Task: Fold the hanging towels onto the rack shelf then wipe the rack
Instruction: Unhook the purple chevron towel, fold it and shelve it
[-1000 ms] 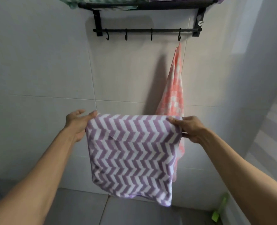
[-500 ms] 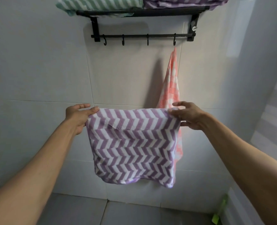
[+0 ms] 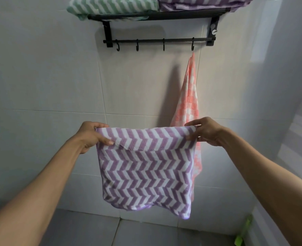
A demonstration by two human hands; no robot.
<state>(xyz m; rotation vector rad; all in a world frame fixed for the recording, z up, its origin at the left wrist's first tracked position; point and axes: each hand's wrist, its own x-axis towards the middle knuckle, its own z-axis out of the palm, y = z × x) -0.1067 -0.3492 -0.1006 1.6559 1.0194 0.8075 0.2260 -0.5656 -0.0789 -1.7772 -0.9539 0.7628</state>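
A purple-and-white chevron towel (image 3: 146,171) hangs folded in front of me. My left hand (image 3: 91,135) pinches its top left corner and my right hand (image 3: 205,132) pinches its top right corner. Above on the tiled wall is a black rack (image 3: 157,15) with a hook bar (image 3: 157,40). On its shelf lie a folded green chevron towel (image 3: 111,5) and a folded purple chevron towel (image 3: 200,3). A pink checked towel (image 3: 189,100) hangs from the rightmost hook, partly behind the held towel.
Three hooks (image 3: 137,47) left of the pink towel hang bare. A green object (image 3: 242,235) stands on the grey floor at the lower right, by a white wall edge.
The view has tilted up, showing more of the shelf and its folded towels. Both hands keep their hold on the purple towel's top corners and have raised it slightly.
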